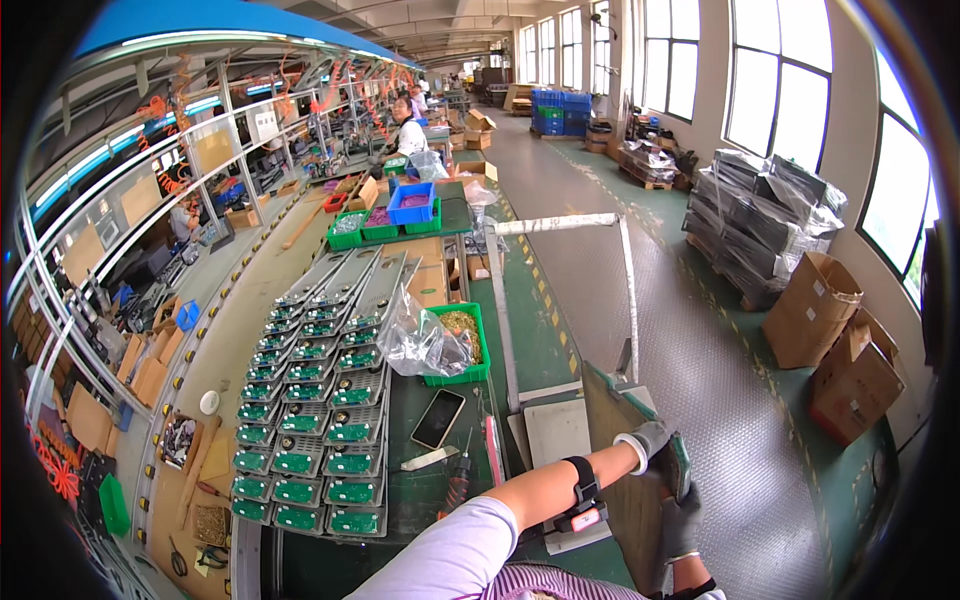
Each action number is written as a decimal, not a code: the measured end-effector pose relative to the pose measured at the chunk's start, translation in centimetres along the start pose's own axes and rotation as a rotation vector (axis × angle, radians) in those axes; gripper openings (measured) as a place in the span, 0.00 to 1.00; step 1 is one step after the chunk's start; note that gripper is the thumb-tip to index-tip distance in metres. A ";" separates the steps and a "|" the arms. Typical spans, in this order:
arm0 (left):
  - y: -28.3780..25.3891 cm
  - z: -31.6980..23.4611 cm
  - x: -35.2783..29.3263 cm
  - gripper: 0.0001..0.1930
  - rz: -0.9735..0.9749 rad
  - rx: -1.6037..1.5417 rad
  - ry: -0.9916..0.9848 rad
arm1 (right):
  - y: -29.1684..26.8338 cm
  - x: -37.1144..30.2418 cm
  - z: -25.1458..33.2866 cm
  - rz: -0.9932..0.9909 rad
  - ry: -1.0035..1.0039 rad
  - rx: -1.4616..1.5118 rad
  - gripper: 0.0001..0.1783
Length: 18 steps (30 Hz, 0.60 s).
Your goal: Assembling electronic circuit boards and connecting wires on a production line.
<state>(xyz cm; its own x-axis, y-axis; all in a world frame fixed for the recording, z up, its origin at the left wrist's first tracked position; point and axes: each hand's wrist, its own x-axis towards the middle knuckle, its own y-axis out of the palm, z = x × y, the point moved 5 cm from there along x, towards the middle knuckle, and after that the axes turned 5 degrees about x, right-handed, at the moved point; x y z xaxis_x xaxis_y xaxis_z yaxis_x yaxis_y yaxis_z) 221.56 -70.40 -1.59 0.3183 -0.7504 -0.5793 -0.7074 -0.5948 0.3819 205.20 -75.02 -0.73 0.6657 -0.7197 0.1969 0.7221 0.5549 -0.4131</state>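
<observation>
Both hands wear grey gloves and are at the right of my body, beside a low cart. My left hand point(652, 441) reaches across and closes on the upper part of a flat brownish panel point(632, 505) that stands tilted on edge. Lower down, my right hand point(684, 522) grips the same panel's right side; its fingers are partly hidden. A narrow green-and-grey piece point(679, 468) lies along the panel's edge between my hands; I cannot make out what it is. Flat light-grey plates point(558, 432) lie on the cart with a white tubular handle point(560, 224).
Left of me, a workbench bears three rows of overlapping metal trays with green circuit boards point(297, 463). Near them are a phone point(438, 418), a screwdriver point(458, 482), a clear bag point(420, 335) and a green bin point(466, 345). Cardboard boxes point(812, 308) and wrapped stacks point(752, 222) stand right.
</observation>
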 end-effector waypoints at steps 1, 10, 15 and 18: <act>-0.3 -0.6 -0.5 0.21 -0.016 0.077 0.053 | 0.0 0.2 0.0 0.104 0.020 0.156 0.18; -1.5 -5.0 0.2 0.22 -0.036 0.036 -0.002 | -5.6 2.1 -17.5 0.339 0.362 -0.373 0.24; -1.3 -6.6 1.6 0.19 -0.071 -0.026 -0.127 | -7.7 -7.5 -31.0 0.709 0.892 -0.425 0.29; -1.0 -7.3 2.5 0.16 -0.110 -0.080 -0.159 | -6.7 -12.1 -35.5 0.810 1.005 -0.114 0.33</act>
<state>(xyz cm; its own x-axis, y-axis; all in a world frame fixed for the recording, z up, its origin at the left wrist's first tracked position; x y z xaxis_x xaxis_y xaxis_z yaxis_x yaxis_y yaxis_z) 227.66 -73.81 1.86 0.2824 -0.6283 -0.7249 -0.6192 -0.6966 0.3625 185.57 -84.83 -31.92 0.4354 -0.2218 -0.8725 0.1297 0.9745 -0.1830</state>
